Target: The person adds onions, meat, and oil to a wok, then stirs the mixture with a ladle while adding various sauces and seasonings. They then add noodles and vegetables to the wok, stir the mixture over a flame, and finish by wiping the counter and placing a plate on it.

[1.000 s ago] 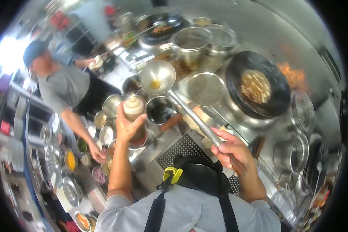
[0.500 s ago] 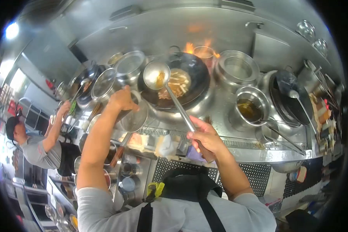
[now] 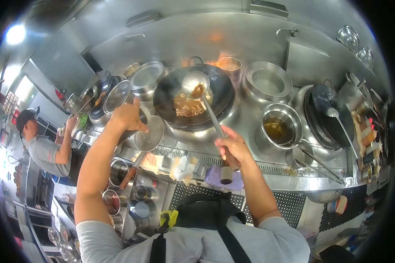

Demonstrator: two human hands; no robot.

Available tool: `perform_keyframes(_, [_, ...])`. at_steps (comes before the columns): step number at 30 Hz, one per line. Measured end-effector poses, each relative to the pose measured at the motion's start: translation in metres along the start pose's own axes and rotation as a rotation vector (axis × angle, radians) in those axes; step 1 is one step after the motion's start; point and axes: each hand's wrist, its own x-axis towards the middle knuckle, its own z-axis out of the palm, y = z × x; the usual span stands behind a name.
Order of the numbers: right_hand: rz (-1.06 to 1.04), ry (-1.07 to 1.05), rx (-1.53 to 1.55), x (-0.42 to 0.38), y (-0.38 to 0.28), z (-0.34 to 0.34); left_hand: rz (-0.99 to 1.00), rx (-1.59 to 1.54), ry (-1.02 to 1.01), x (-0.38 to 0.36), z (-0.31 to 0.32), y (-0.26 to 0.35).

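Observation:
My right hand [image 3: 231, 147] is closed around the wooden grip of a long ladle [image 3: 196, 84]. The ladle's bowl hangs over a black wok [image 3: 221, 94] and has some brown sauce in it. Sliced food [image 3: 189, 105] in brown liquid lies in the wok. To the wok's left, my left hand [image 3: 128, 117] has thumb and forefinger around the rim of a round metal container [image 3: 145, 113], mostly hidden by the hand. Right beside it rests a wood-handled round strainer [image 3: 149, 133].
A lidded pot [image 3: 148, 76] and another pot [image 3: 267, 81] flank the wok. An oil pot [image 3: 279, 130] and a second wok [image 3: 331, 116] stand right. A purple cloth [image 3: 213, 176] lies at the front. Another person [image 3: 48, 144] works at far left.
The ladle's bowl has moved right relative to the wok and sits over its middle. My left hand has shifted slightly left with the container. Flames behind the wok have shrunk.

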Motion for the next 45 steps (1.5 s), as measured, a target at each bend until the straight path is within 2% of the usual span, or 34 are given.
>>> perform_keyframes(6, [-0.026, 0.019, -0.263, 0.038, 0.0, -0.003, -0.05, -0.051, 0.041, -0.032, 0.009, -0.018])
perform_keyframes(9, [-0.051, 0.078, -0.659, 0.051, -0.011, 0.013, -0.074, -0.147, 0.167, -0.041, 0.033, -0.037])
perform_keyframes(10, [-0.161, 0.082, -0.797, 0.055, -0.008, 0.015, -0.109, -0.227, 0.213, -0.047, 0.04, -0.04])
perform_keyframes(12, [-0.311, 0.115, -1.345, 0.089, 0.02, -0.006, -0.188, -0.467, 0.27, -0.06, 0.057, -0.05])
perform_keyframes(13, [-0.392, 0.115, -1.615, 0.1, 0.031, -0.016, -0.153, -0.58, 0.334, -0.062, 0.074, -0.06])
perform_keyframes(14, [-0.294, 0.096, -1.626, 0.095, 0.026, -0.012, -0.134, -0.689, 0.399, -0.064, 0.096, -0.074])
perform_keyframes(15, [-0.325, 0.035, -1.407, 0.102, 0.036, -0.038, -0.139, -0.793, 0.47, -0.074, 0.118, -0.091])
perform_keyframes(17, [-0.36, 0.013, -1.399, 0.067, 0.016, -0.023, -0.128, -0.999, 0.607, -0.103, 0.149, -0.111])
perform_keyframes(18, [-0.377, 0.001, -1.394, 0.049, 0.006, -0.016, -0.192, -1.004, 0.66, -0.121, 0.162, -0.123])
perform_keyframes(19, [-0.308, 0.106, -1.622, 0.044, 0.01, -0.013, -0.251, -1.005, 0.707, -0.138, 0.178, -0.138])
perform_keyframes(20, [-0.311, 0.114, -1.583, 0.035, 0.01, -0.004, -0.336, -0.981, 0.746, -0.15, 0.2, -0.157])
perform_keyframes(23, [-0.236, 0.105, -0.914, 0.013, 0.018, 0.014, -0.542, -1.032, 0.808, -0.203, 0.243, -0.198])
perform_keyframes(25, [-0.209, 0.031, -0.589, -0.009, 0.02, 0.039, -0.642, -1.05, 0.855, -0.227, 0.265, -0.219])
perform_keyframes(27, [-0.115, -0.084, -0.479, -0.027, 0.024, 0.061, -0.72, -1.005, 0.929, -0.246, 0.309, -0.245])
perform_keyframes(30, [0.115, -0.329, -0.244, -0.046, 0.044, 0.121, -0.941, -0.984, 1.011, -0.269, 0.35, -0.254])
perform_keyframes(34, [0.367, -0.434, -0.576, -0.037, 0.085, 0.187, -1.179, -0.838, 0.987, -0.275, 0.389, -0.251])
perform_keyframes(36, [0.436, -0.541, -0.791, -0.028, 0.102, 0.21, -1.13, -0.825, 1.02, -0.275, 0.413, -0.253])
perform_keyframes(38, [0.424, -0.588, -0.973, -0.022, 0.109, 0.23, -1.068, -0.887, 1.058, -0.273, 0.433, -0.25])
perform_keyframes(41, [0.417, -0.633, -1.206, -0.014, 0.115, 0.256, -1.093, -1.032, 0.966, -0.269, 0.457, -0.245])
perform_keyframes(42, [0.413, -0.644, -1.276, -0.012, 0.115, 0.264, -1.04, -0.962, 1.023, -0.266, 0.468, -0.243])
perform_keyframes(45, [0.335, -0.685, -1.39, -0.008, 0.121, 0.274, -1.045, -1.008, 0.899, -0.264, 0.479, -0.235])
